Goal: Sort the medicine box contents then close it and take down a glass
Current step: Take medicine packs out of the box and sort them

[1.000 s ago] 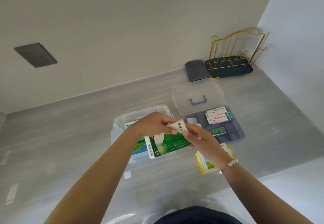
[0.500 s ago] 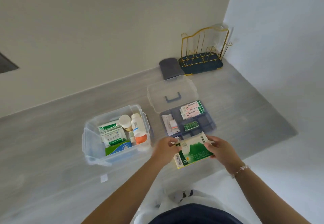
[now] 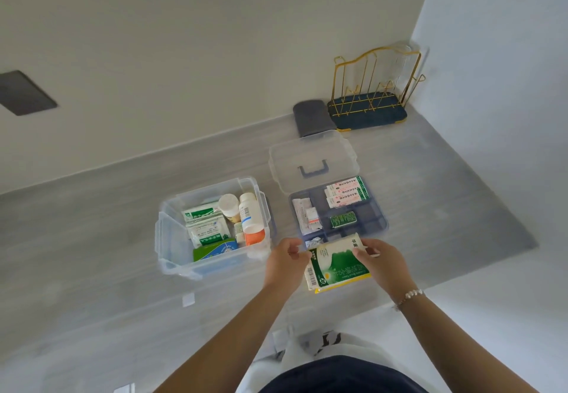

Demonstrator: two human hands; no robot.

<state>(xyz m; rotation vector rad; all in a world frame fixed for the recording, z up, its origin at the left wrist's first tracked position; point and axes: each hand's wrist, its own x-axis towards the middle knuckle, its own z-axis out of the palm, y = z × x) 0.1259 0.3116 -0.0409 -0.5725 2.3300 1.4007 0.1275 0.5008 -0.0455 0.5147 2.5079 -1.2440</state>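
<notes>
The clear medicine box stands open on the grey counter, holding sachets, a green packet and bottles, one with an orange cap. To its right lies its clear lid with a blue handle, and in front of that the blue divider tray with small packs. At the tray's front edge my left hand and my right hand grip the two ends of a green and white carton, which rests over a yellow box. A clear glass hangs on the gold rack.
A folded grey cloth lies beside the rack's dark base in the back right corner. A dark wall plate is on the wall at left. The counter's front edge runs just below my hands, with white floor to the right.
My hands carried the green and white carton from above the clear box down and right to the front of the divider tray, onto the yellow box. The view also shifted.
</notes>
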